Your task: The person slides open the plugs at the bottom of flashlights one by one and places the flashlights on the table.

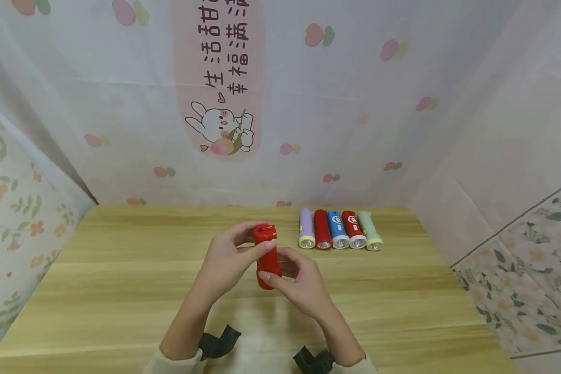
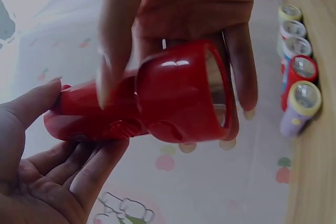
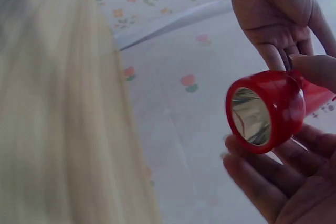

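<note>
Both hands hold a red flashlight (image 1: pixel 269 261) above the table, its lamp end lower in the head view. My left hand (image 1: pixel 225 258) grips the tail end, thumb across the body. Around the lamp end, my right hand (image 1: pixel 306 284) has its thumb on the near side and fingers behind. In the left wrist view a ridged switch (image 2: pixel 126 128) shows on the flashlight's side. The right wrist view looks into the silvery reflector (image 3: pixel 251 116), with the right hand's fingers (image 3: pixel 262 182) beneath the lamp head.
A row of flashlights lies at the back right of the wooden table (image 1: pixel 121 280): purple (image 1: pixel 306 223), plain red (image 1: pixel 322 226), blue (image 1: pixel 338 226), red with a white rim (image 1: pixel 353 226) and pale green (image 1: pixel 369 226). A patterned curtain (image 1: pixel 355 130) hangs behind.
</note>
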### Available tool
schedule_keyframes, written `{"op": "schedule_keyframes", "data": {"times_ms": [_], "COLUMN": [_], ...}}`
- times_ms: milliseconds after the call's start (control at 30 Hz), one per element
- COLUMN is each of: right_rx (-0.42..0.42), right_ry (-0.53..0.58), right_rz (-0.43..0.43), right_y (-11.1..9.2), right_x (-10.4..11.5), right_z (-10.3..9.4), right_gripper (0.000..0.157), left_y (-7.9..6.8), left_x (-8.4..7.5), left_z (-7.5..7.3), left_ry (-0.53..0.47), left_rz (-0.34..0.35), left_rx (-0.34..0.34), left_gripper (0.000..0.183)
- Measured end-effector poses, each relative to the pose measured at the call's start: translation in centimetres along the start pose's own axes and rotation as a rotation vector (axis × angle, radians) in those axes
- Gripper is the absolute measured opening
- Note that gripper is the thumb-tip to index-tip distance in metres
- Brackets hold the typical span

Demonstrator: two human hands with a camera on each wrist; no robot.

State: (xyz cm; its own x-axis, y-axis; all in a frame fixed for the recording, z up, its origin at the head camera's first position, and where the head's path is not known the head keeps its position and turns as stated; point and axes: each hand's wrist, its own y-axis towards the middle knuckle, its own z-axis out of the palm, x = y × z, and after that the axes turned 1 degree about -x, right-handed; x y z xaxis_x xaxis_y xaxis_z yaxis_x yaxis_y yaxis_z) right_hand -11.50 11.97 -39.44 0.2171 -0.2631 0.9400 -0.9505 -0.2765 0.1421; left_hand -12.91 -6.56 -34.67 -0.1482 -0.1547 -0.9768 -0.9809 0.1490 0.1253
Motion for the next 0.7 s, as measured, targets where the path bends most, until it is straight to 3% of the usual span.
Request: {"op": "schedule_keyframes", "data": {"times_ms": [133,300,567,700], "right_rx": [-0.029,-0.055,-0.087,-0.106], "right_ry": [-0.079,-0.096,-0.141,-0.175], "right_rz": [-0.076,-0.173,-0.207,-0.213], "right_y": [0.1,-0.1,-0.8,-1.0], "right_x": [1.0,1.6,2.5,3.0], "right_z": [-0.4,-0.9,-1.2,-1.4], "right_gripper": [0.035,0.038,0.041,0.044], "left_y": [-0.4,-1.1,-2.4,-2.6], "left_x": [-1.1,-2.4,-3.1,-3.0], "left_z": [0.0,0.2,0.2,0.2], "left_ry": [-0.048,-0.071,-0.07,-0.09], "left_rz": [0.03,0.048,0.145,0.152], "left_rx": [0.003,0.009,0.061,0.073], "left_gripper": [0.042,0.041,0.044,0.044]}}
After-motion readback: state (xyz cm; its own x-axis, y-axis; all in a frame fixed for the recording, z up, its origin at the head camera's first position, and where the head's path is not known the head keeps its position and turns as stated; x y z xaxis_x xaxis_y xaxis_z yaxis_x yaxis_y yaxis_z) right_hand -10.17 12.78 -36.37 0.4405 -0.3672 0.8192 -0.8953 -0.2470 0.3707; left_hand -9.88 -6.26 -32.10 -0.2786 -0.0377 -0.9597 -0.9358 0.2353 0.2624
